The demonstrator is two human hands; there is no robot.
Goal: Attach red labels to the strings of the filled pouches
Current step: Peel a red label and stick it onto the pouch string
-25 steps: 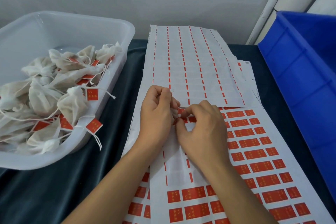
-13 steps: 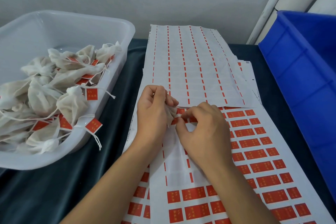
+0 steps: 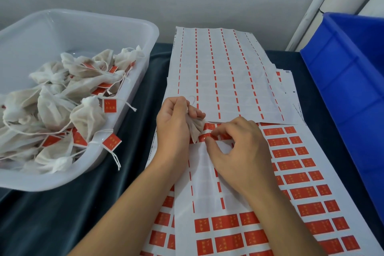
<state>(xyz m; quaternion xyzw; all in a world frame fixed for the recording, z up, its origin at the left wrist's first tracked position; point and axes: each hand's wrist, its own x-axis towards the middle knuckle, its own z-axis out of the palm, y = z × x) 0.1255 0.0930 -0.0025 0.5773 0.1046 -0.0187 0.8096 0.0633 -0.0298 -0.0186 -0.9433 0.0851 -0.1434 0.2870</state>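
Head view: left hand (image 3: 172,129) grips a pouch (image 3: 195,127) at the sheet's (image 3: 291,172) 10 o'clock edge, while right hand (image 3: 239,147) fingers (image 3: 209,141) pinch a red label (image 3: 204,137). I'd peel slowly from a corner, keeping the string, hidden here, close.

Pouch (image 3: 195,129) in L hand (image 3: 173,129), R hand (image 3: 239,147) on label (image 3: 204,137)

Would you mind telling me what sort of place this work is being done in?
Probably a small hand-packing workbench. A clear tub holds tagged cloth pouches, sheets of red labels cover the dark cloth-covered table, and a blue crate stands alongside.
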